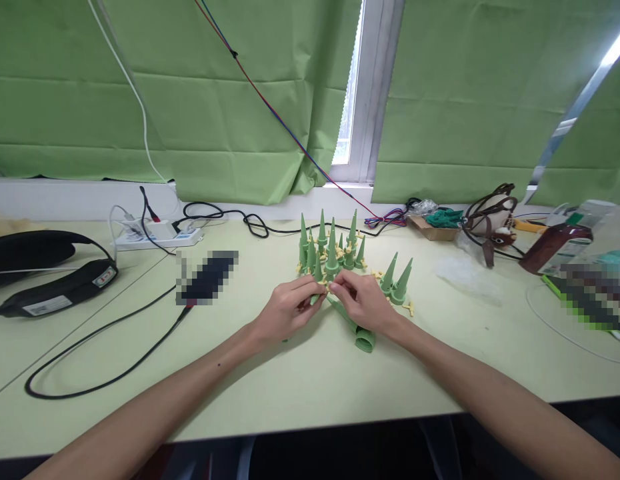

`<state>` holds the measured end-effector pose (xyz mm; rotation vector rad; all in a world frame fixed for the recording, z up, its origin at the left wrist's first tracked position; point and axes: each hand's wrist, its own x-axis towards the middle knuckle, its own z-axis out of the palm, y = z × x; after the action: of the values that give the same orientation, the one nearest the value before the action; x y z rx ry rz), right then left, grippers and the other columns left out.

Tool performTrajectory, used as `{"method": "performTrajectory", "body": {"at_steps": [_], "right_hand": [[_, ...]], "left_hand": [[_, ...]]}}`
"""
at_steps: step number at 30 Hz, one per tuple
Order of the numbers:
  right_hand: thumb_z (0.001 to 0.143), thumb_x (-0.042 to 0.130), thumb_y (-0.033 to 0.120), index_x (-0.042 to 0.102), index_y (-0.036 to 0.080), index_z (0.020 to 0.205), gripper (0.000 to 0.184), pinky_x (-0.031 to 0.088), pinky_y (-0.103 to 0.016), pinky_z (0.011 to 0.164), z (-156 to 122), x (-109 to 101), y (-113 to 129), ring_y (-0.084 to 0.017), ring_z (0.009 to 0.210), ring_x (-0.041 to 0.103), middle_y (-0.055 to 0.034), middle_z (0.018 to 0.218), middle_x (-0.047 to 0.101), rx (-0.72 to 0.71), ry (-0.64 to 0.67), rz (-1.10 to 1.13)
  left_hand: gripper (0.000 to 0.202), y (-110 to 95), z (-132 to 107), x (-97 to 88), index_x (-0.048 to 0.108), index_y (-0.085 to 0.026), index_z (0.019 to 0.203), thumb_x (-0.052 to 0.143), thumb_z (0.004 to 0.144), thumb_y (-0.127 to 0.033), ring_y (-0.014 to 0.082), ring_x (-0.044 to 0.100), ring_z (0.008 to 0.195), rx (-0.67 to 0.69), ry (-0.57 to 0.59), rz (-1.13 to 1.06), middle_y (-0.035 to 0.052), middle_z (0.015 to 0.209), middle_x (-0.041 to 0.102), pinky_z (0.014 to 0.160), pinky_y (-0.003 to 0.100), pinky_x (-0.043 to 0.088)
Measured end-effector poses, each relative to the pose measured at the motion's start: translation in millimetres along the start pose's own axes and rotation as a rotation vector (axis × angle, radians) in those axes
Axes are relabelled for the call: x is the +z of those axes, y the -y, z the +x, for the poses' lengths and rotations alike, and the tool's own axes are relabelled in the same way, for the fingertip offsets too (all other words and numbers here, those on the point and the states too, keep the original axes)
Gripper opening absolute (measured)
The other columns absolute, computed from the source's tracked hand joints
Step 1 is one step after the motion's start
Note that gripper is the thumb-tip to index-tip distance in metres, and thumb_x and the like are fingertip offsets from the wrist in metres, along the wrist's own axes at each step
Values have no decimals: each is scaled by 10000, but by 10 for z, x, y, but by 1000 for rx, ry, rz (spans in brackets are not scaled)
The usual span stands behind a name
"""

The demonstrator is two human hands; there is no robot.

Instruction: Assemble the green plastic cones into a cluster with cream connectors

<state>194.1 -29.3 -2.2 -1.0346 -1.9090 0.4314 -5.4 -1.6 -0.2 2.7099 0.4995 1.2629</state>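
Observation:
My left hand (290,308) and my right hand (364,300) meet near the middle of the table, thumbs and fingers pinched together. Between their fingertips is a small yellow valve (329,287), mostly hidden by the fingers. Beneath my right hand lies a hollow green spike (365,340) on its side, its round open end toward me. Just beyond my hands stands a cluster of green plastic spikes (332,257), points up, with small yellow valves among them. Two more upright spikes (401,283) are right of my right hand, beside a loose yellow T-shaped valve (411,308).
A phone (207,279) on a black cable and a power strip (160,237) are at the left, near a black headband-like device (65,287). At the right are a cardboard box (430,230), clear plastic bags (467,277) and a brown bottle (557,247). Green curtains hang behind.

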Motion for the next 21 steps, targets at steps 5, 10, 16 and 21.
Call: {"method": "performTrajectory", "body": {"at_steps": [5, 10, 16, 21], "right_hand": [[957, 487, 289, 502, 197, 763, 215, 294, -243, 524, -3, 7, -8, -102, 478, 376, 58, 536, 459, 4, 8, -7], [957, 485, 287, 494, 198, 760, 217, 295, -244, 524, -6, 10, -12, -102, 479, 377, 57, 537, 461, 5, 16, -11], [954, 487, 284, 490, 202, 755, 216, 295, -248, 521, -10, 11, -20, -105, 478, 386, 54, 540, 469, -9, 20, -13], [953, 485, 283, 501, 200, 757, 214, 300, -248, 523, 0, 12, -9, -107, 478, 390, 53, 538, 473, -10, 16, -11]], "left_hand": [[85, 7, -2, -1, 614, -172, 959, 570, 909, -118, 105, 500, 628, 2, 5, -7, 22, 758, 586, 574, 223, 419], [62, 10, -7, -4, 619, -166, 940, 570, 913, -137, 108, 521, 643, -10, 14, -15, 31, 772, 604, 579, 222, 426], [72, -23, 19, -24, 632, -162, 917, 561, 923, -159, 102, 495, 603, -12, 11, -15, 22, 728, 591, 537, 217, 399], [73, -16, 17, -25, 632, -163, 918, 559, 923, -158, 107, 513, 619, -10, 10, -23, 26, 735, 594, 548, 221, 410]]}}
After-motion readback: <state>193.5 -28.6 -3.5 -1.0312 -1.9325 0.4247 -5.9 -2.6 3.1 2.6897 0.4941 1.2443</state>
